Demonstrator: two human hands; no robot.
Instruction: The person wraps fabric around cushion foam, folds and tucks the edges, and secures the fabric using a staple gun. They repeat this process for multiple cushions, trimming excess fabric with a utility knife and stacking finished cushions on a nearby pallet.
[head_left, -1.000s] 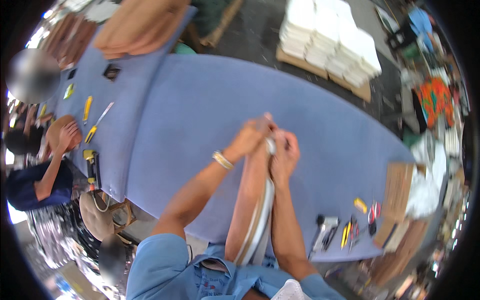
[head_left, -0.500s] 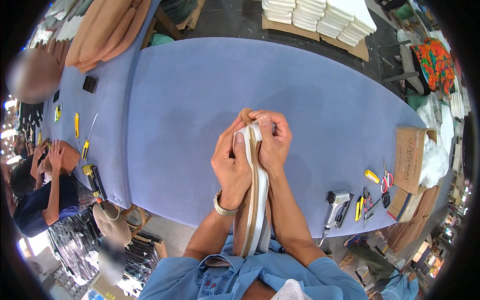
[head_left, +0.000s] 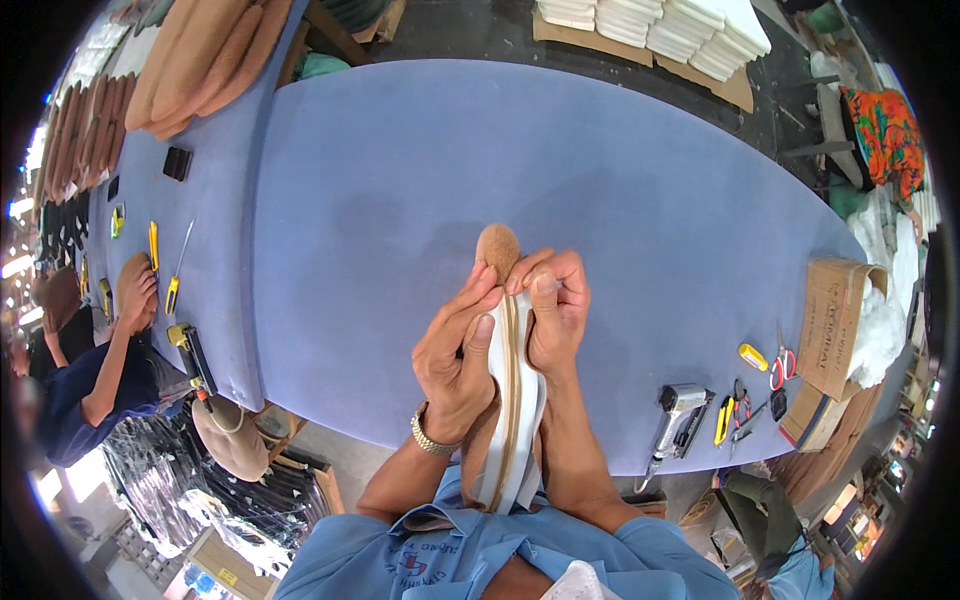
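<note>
a light blue shirt point(head_left: 480, 550) with short sleeves point(head_left: 345, 548) and an open, turned-down collar point(head_left: 428, 520); dark lettering and a small red emblem point(head_left: 411, 562) mark the chest. a pale metal-link band point(head_left: 428, 430) circles the left wrist. white material point(head_left: 580, 582) shows below.

The head-worn fisheye view looks down from near above on the blue table point(head_left: 640, 200).

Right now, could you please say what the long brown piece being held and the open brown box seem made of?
Long brown piece: probably plush fabric, matte, with a fuzzy surface. Open brown box: apparently cardboard, matte, with stiff flat sides.
</note>
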